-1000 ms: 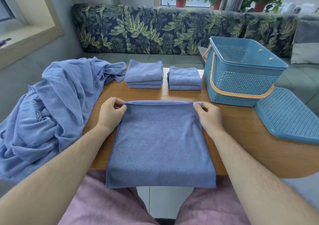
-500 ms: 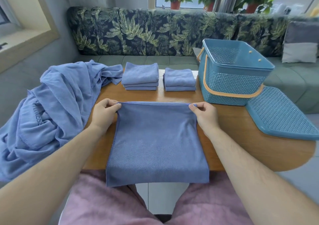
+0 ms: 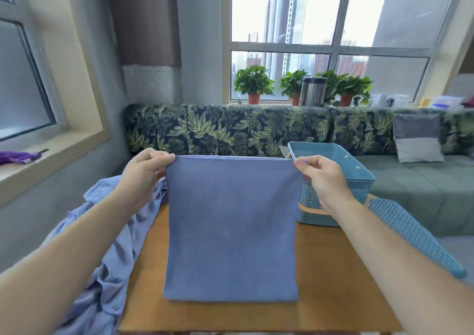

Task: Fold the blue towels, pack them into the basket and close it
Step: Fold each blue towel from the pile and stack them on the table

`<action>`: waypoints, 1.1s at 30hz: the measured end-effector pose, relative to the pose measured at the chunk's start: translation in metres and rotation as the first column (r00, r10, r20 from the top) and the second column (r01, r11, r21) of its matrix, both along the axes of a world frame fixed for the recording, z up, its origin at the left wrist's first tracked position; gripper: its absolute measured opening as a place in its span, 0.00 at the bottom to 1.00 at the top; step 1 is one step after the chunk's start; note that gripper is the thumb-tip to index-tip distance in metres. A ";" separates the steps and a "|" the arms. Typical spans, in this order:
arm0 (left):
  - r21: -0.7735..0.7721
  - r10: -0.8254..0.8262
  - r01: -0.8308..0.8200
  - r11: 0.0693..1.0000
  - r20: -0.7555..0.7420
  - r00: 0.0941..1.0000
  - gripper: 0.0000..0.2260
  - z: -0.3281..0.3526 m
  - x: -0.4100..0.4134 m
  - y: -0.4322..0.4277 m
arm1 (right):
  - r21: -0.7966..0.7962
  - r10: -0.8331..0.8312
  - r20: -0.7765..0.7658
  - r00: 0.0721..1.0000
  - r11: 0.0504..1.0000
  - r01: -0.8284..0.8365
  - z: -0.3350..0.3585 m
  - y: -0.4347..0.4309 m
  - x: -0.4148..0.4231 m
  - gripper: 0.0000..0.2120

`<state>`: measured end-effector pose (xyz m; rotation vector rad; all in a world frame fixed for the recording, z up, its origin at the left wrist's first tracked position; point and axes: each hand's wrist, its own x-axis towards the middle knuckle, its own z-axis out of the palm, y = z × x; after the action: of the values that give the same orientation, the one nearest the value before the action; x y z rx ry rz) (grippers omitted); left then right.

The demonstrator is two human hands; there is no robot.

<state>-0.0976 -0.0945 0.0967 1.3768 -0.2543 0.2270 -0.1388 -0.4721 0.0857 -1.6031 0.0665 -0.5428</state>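
Blue towel (image 3: 230,232) held upright over the middle of the wooden table (image 3: 333,283), hanging flat, bottom edge low toward the front edge. Top left corner pinched in left hand (image 3: 143,178), top right corner pinched in right hand (image 3: 320,178), fingers clamped on the cloth. Blue basket (image 3: 356,198) at the back right corner, open-topped, partly behind the right hand; contents impossible to tell. Basket lid (image 3: 410,234) lying flat at the right edge, just beside the basket. Heap of crumpled blue cloth (image 3: 107,270) draped over the left edge.
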 end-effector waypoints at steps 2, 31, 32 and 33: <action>0.019 0.038 -0.039 0.999 0.051 0.998 0.16 0.021 -0.008 0.003 | 0.123 0.095 -0.007 0.995 0.988 -0.093 0.022 0.000 -0.007 0.03; 0.716 0.307 -0.357 0.600 0.207 0.929 0.06 0.045 0.005 -0.020 | -0.648 -0.167 0.005 0.986 0.750 0.131 0.049 0.019 0.008 0.08; 0.694 0.312 -0.376 0.614 0.224 0.923 0.06 0.043 0.005 -0.020 | -0.642 -0.160 0.043 0.986 0.752 0.150 0.047 0.019 0.007 0.07; 0.672 0.319 -0.391 0.629 0.235 0.918 0.06 0.042 0.005 -0.019 | -0.644 -0.144 0.064 0.988 0.750 0.151 0.046 0.018 0.005 0.07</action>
<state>-0.0927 -0.1140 0.1387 2.2062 -0.1407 0.5729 -0.1339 -0.4539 0.1314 -2.2934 -0.0076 -0.7509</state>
